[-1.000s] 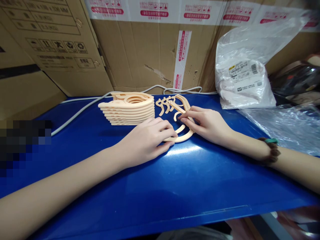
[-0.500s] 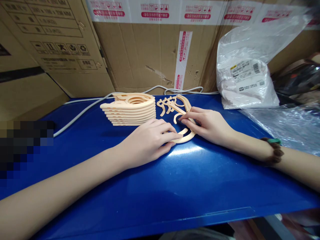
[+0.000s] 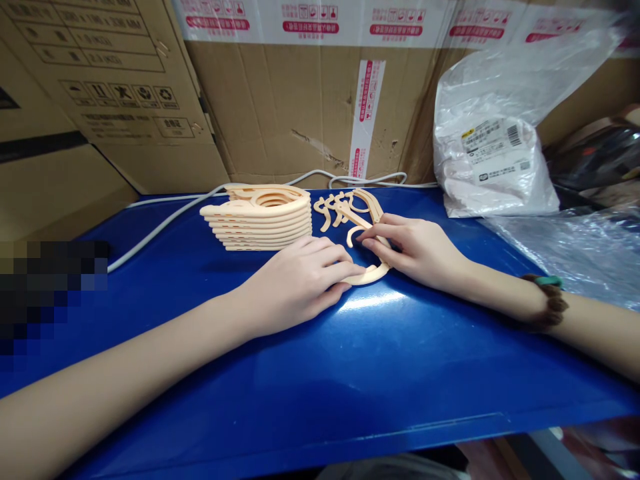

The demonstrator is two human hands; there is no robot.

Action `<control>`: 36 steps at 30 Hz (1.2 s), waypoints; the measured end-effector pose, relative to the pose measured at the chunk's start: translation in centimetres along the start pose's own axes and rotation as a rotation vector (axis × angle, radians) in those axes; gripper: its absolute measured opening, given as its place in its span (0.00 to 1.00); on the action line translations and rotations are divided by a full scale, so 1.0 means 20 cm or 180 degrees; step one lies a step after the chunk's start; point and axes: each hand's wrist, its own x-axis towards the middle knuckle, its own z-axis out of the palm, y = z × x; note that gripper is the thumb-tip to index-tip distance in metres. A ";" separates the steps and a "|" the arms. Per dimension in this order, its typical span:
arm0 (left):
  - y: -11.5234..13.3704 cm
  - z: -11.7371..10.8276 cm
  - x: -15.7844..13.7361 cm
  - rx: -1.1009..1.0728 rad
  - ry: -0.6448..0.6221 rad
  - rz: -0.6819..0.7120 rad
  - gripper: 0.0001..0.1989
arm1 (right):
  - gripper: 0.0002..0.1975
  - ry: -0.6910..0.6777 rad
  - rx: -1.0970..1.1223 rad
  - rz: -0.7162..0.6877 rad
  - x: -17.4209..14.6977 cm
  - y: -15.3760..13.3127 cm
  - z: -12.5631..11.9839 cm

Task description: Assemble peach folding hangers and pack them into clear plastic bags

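The curved cream piece (image 3: 369, 276) is lying nearly flat on the desk (image 3: 320, 400), closer to the back edge than the front, and both hands are sharing it. The left hand (image 3: 307, 280) is pinching its near end, the grip all but together, with fingertips above and thumb below, seemingly to be steadying that end against the surface. The right hand (image 3: 420, 247) is gripping the other side, its thumb and forefinger drawn in tightly beside a small hook (image 3: 351, 238); the hand itself is hiding the exact contact. Gripping opposite sides is probably stopping the piece from twisting. Towards the back edge, a neat stack of cream frames (image 3: 260, 230) is sitting left of the hands, presumably nested to be saving room, while loose hooks (image 3: 327, 218) are lying just beside it, apparently within easy reach. A white plastic bag (image 3: 493, 160) is standing near the back right corner, leaving the front edge unobstructed for the forearms
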 end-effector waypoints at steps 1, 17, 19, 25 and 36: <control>0.00 0.00 0.00 0.0022 0.0003 0.0013 0.13 | 0.16 -0.0008 -0.0001 0.0001 0.00 0.00 0.00; 0.00 -0.01 0.00 0.0047 0.0033 0.0083 0.12 | 0.16 -0.0068 -0.0009 -0.0024 0.00 0.00 0.00; 0.00 -0.01 0.00 0.0049 0.0025 0.0092 0.12 | 0.16 -0.0096 -0.0011 -0.0035 0.00 0.00 0.00; 0.01 0.00 0.00 0.0215 0.0139 -0.0084 0.13 | 0.15 -0.0261 0.0005 -0.0386 0.00 0.00 -0.02; 0.01 -0.01 -0.01 0.0263 0.0162 -0.0810 0.17 | 0.19 -0.0437 -0.0093 -0.0645 0.00 -0.03 -0.05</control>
